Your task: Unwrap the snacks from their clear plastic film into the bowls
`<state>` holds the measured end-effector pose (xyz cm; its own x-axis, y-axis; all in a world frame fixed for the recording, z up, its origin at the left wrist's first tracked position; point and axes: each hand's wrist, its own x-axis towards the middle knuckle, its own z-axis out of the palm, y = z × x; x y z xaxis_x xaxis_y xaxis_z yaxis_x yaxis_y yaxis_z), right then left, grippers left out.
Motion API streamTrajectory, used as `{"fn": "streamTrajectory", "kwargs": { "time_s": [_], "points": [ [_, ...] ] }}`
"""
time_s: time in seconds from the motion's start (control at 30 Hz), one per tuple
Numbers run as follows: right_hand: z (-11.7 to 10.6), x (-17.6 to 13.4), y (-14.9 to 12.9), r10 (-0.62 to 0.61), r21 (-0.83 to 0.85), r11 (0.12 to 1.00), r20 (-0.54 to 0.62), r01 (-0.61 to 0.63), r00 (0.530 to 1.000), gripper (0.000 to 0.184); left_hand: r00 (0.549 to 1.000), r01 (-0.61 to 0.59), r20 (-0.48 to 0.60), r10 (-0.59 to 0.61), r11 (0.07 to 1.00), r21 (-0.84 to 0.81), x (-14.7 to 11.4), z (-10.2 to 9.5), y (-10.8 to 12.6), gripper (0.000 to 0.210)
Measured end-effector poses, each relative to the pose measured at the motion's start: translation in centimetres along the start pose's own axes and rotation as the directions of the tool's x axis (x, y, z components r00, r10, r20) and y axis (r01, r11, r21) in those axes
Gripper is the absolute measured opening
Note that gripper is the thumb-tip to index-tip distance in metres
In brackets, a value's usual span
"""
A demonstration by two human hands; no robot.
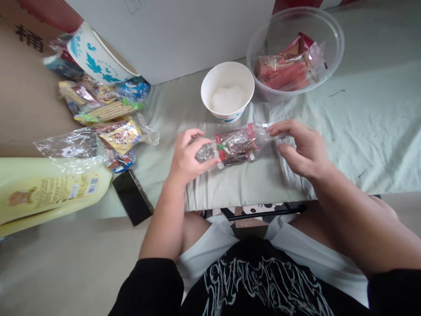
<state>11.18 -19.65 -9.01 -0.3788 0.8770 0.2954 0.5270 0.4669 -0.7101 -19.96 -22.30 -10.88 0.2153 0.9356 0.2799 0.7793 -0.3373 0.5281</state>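
A clear plastic snack packet (235,140) with red bands, a green mark and brown contents lies on the cloth before me. My left hand (190,156) has thumb and forefinger on its left end. At the other end, the fingers of my right hand (304,147) are apart, with the fingertips by the clear wrapper tail. Whether they touch it, I cannot tell. A small dark wrapped piece (237,159) shows along the packet's near side. Just behind stands a white paper tub (226,116) with whitish material inside.
At the back right, a clear plastic bowl (340,44) holds red-wrapped packets. Several snack packets (112,109) lie left beside a tipped paper tub (98,57). A phone (131,197) rests at the front edge, near a yellow jug (52,188). Boxes (184,35) stand behind.
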Motion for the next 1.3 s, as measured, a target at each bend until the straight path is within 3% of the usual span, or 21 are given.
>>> {"fn": "streamTrajectory", "kwargs": {
  "time_s": [0.13,0.23,0.43,0.63,0.77,0.87,0.93,1.03,1.1,1.2,1.3],
  "points": [
    [0.2,0.2,0.0,0.004,-0.085,0.996,-0.042,-0.008,0.999,0.006,0.993,0.012,0.120,-0.015,1.000,0.025,0.0,0.4,0.2,0.013],
    [0.4,0.3,0.1,-0.016,-0.115,0.993,-0.073,0.008,0.997,0.009,0.992,0.000,0.125,0.003,1.000,-0.017,0.2,0.3,0.2,0.013],
    [0.4,0.1,0.2,-0.028,-0.120,0.993,-0.129,0.012,0.991,0.011,0.998,0.016,0.068,-0.008,0.993,-0.121,0.4,-0.2,1.0,0.012],
    [0.3,-0.2,-0.2,-0.050,-0.017,0.999,-0.142,0.048,0.989,0.014,1.000,-0.021,0.000,0.021,0.987,-0.159,0.2,-0.2,1.5,0.011],
    [0.4,-0.3,-0.8,0.057,-0.096,0.992,-0.228,-0.081,0.972,0.014,0.988,-0.107,-0.117,0.098,0.991,-0.077,0.2,-0.1,2.0,0.012],
    [0.7,-0.3,-0.8,0.070,-0.108,0.988,-0.302,-0.108,0.951,0.013,0.974,-0.159,-0.171,0.151,0.987,-0.036,0.0,0.1,2.4,0.011],
    [1.1,-0.2,-0.7,0.060,-0.052,0.995,-0.346,-0.083,0.936,0.011,0.980,-0.149,-0.135,0.146,0.989,-0.010,-0.1,0.4,2.7,0.009],
    [1.6,-0.2,-0.4,0.111,0.033,0.994,-0.366,-0.106,0.924,0.009,0.996,-0.093,0.017,0.092,0.993,0.070,-0.4,0.9,3.2,0.036],
    [1.7,-0.2,-0.3,0.160,0.052,0.987,-0.376,-0.151,0.913,0.009,0.997,-0.049,0.071,0.041,0.993,0.110,-0.5,1.1,3.5,0.039],
    [1.7,-0.1,-0.4,0.208,0.075,0.978,-0.357,-0.194,0.910,0.010,1.000,0.006,0.006,-0.006,0.999,0.050,-0.3,1.2,3.5,0.016],
    [1.7,-0.1,-0.5,0.249,0.110,0.968,-0.311,-0.226,0.917,0.008,0.997,0.019,-0.075,-0.023,0.999,-0.051,0.0,1.2,3.0,0.014]
  ]
}}
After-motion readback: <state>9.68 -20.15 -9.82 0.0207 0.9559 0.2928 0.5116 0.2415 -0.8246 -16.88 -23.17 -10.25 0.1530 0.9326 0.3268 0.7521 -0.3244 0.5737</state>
